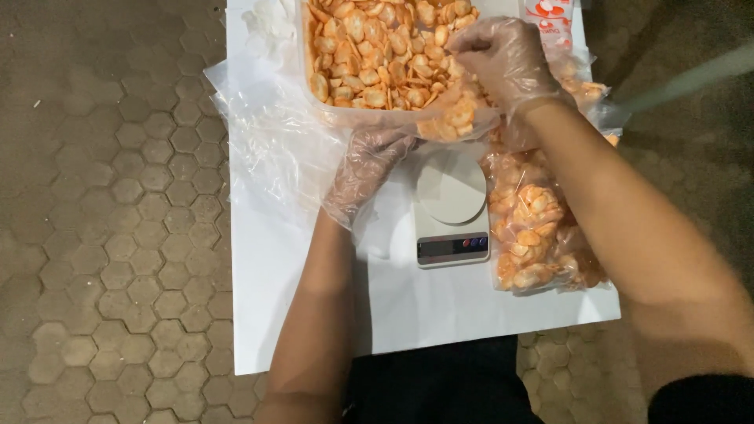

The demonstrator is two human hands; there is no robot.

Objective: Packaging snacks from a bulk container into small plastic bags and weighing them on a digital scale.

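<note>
Orange crackers [377,55]: our right hand [506,59] pinched some | left hand [369,169] gripped small bag [452,122], partly filled | filled bags [538,228] lay right | scale [452,206] bare.

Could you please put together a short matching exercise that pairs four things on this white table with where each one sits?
Things:
1. small white digital kitchen scale
2. clear plastic tub of orange crackers
3. filled clear bag of orange crackers
4. left hand in a thin clear glove

Places:
A. far edge of the table
B. right of the scale
C. centre of the table, nothing on its platform
D. under the tub's near edge, on a thin bag

Pairs: 1-C, 2-A, 3-B, 4-D
</note>
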